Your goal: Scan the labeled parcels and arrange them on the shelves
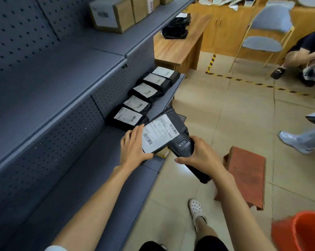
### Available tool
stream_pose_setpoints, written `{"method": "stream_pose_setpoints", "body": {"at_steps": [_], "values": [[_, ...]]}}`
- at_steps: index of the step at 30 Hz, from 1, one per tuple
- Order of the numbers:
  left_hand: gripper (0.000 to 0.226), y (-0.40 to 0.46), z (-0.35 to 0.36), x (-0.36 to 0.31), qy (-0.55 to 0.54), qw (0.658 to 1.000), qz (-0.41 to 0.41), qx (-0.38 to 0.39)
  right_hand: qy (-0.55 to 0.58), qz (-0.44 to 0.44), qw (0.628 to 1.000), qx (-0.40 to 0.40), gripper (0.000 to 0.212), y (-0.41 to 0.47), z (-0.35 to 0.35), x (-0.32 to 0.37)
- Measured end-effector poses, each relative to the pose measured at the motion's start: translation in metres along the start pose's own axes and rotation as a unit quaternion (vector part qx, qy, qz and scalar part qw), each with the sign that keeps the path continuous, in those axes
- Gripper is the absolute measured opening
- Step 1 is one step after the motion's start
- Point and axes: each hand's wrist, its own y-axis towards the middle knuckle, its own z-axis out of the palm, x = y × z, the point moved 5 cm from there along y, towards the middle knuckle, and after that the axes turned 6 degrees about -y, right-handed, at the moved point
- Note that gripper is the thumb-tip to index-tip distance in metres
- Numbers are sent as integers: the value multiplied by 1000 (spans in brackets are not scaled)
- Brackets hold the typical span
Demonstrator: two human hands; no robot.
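grey metal shelving (50, 73): pegboard-backed, fills the left side of the view; taken here as the landmark.
- upper tier of the shelving: cardboard boxes (113, 14) in a row, the nearest with a white label whose print is blurred.
- lowest tier (91, 171): row of five black parcels (144, 98), flat, label side up, overlapping slightly; label text too small to read.
- left hand (133, 145): at the front edge of the lowest tier, fingers straight and spread, lying on the left edge of the held parcel (164, 134), thumb under its near corner. this parcel is black with a white shipping label carrying several barcodes; the printed lines are not legible. it lies tilted at the near end of the row, touching the last shelved parcel and overhanging the tier's front edge.
- right hand (202, 154): just right of the shelving's front edge, fingers curled round a black handheld scanner (185, 149), its head against the parcel's right side.
- right of the shelving, on the tiled floor: red-brown mat (247, 173), orange bucket (305, 232), yellow-black tape line (243, 79), the wearer's white perforated shoe (196, 209).
- beyond the shelving's far end: wooden bench (178, 49) with a black bundle (176, 26); pale blue chair (267, 29); legs and shoes of other persons at the right edge.
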Motion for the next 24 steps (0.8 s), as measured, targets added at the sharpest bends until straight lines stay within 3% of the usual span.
{"method": "stream_pose_setpoints", "body": {"at_steps": [5,10,17,24], "values": [[117,31,13,23,-14,988,-143,-49,-44,-91,992,69,87,107,-6,5],[121,26,27,36,-2,954,-289,-83,-76,-177,970,149,87,175,2,23],[124,-23,60,57,5,886,-450,-109,-111,-255,932,234,90,211,49,62],[98,-34,93,112,1,830,-552,-78,-147,-278,911,268,90,226,110,85]]}}
